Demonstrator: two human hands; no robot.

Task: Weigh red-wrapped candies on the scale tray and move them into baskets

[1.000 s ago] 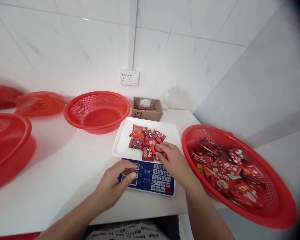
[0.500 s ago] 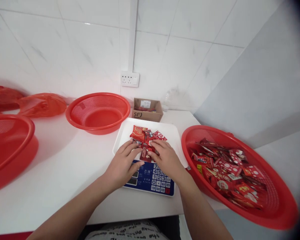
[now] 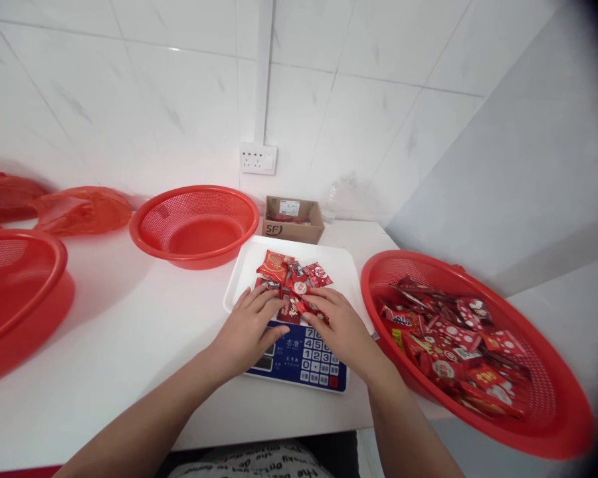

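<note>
Several red snack packets (image 3: 275, 265) lie in a loose group on the white tray of a scale (image 3: 249, 259). My left hand (image 3: 252, 328) is open, its fingertips resting at the left side of the group and the thumb above the blue keypad panel (image 3: 292, 362). On the other side, my right hand (image 3: 339, 326) is open too, fingers stretched over the packets at the lower right and partly hiding them. A dark red packet (image 3: 289, 309) shows between the two hands.
To the right, a red basket (image 3: 553, 372) holds many red packets. A second red basket (image 3: 199, 259) stands at the back left, another (image 3: 44, 292) at the left edge. Behind the scale sits a small cardboard box (image 3: 299, 230). Red plastic bags (image 3: 84, 209) lie along the wall.
My right hand has shifted slightly right and down, showing more of the round-labelled packet at the middle. The left hand has barely moved.
</note>
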